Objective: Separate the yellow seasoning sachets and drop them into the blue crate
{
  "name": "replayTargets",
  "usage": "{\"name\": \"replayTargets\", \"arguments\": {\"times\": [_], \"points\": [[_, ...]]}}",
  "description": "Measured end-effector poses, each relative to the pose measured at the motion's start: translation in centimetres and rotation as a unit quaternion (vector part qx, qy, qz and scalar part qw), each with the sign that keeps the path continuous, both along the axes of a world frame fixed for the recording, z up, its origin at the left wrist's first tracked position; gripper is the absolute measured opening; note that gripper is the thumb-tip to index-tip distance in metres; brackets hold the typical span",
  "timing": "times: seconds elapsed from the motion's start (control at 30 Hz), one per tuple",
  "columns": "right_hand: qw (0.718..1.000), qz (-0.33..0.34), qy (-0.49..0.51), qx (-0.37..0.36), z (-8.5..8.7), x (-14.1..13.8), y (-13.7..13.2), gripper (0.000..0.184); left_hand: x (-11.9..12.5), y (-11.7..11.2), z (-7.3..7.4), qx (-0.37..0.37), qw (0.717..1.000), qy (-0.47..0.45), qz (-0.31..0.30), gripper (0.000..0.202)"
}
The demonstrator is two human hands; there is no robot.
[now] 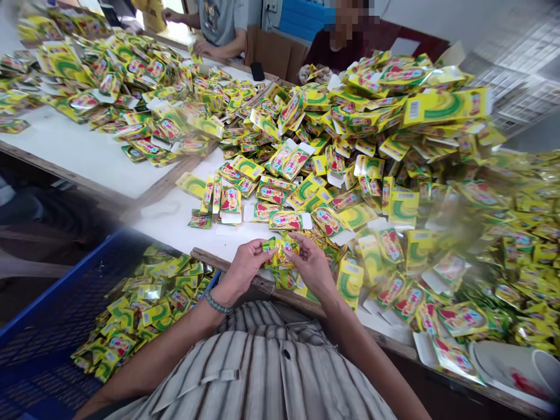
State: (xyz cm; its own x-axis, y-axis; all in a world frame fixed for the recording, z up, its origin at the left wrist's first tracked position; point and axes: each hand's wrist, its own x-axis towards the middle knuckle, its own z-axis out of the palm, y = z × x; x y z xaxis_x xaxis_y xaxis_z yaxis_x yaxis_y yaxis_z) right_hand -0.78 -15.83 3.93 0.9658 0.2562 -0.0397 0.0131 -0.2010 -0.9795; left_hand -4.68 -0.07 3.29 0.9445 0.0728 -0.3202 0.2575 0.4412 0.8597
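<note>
Head view, hands (247, 271) (310, 265) pinching sachet (280, 254), table edge (219, 264)

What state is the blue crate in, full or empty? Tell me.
Partly full: packets lie heaped in the blue crate, with its dark mesh floor showing around them.

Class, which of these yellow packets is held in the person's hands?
The yellow packet pinched between left hand and right hand; the others around it lie loose on the table or in the blue crate.
</note>
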Motion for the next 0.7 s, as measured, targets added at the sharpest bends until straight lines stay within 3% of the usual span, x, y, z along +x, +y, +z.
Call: {"name": "replayTargets", "arguments": {"times": [0.07, 0.17, 0.27, 0.4, 0.5, 0.57, 0.63, 0.7], "points": [[1.0, -0.015, 0.001, 0.001, 0.4, -0.1, -0.3, 0.038, -0.1, 0.1, 0.2, 0.0, 1.0, 0.01, 0.005, 0.044], [0.992, -0.101, 0.023, 0.079, 0.7, -0.2, 0.0, 0.042, -0.1, -0.3, 0.5, -0.013, 1.0, 0.01, 0.02, 0.048], [0.982, -0.13, 0.044, 0.127, 0.4, -0.4, 0.9, 0.046, 0.0, -0.9, 0.5, -0.009, 0.999, -0.011, 0.031, 0.049], [0.99, -0.106, 0.026, 0.089, -0.2, -0.6, 1.1, 0.04, 0.2, -1.0, 0.3, 0.032, 0.999, -0.022, 0.028, 0.048], [0.996, -0.033, 0.054, 0.068, 0.1, -0.6, 0.3, 0.041, 0.6, -0.6, 0.5, 0.078, 0.996, -0.035, -0.03, 0.043], [0.996, -0.014, 0.07, 0.062, 0.5, -0.4, -0.5, 0.042, 1.5, -0.1, 1.0, 0.121, 0.988, -0.05, -0.085, 0.041], [0.994, -0.052, 0.06, 0.068, 0.7, -0.1, -1.3, 0.044, 3.0, 0.4, 1.7, 0.216, 0.968, -0.092, -0.093, 0.04], [0.993, -0.102, 0.03, 0.061, 0.7, 0.3, -2.2, 0.046, 5.1, 0.8, 2.3, 0.376, 0.91, -0.168, -0.053, 0.041]]}}
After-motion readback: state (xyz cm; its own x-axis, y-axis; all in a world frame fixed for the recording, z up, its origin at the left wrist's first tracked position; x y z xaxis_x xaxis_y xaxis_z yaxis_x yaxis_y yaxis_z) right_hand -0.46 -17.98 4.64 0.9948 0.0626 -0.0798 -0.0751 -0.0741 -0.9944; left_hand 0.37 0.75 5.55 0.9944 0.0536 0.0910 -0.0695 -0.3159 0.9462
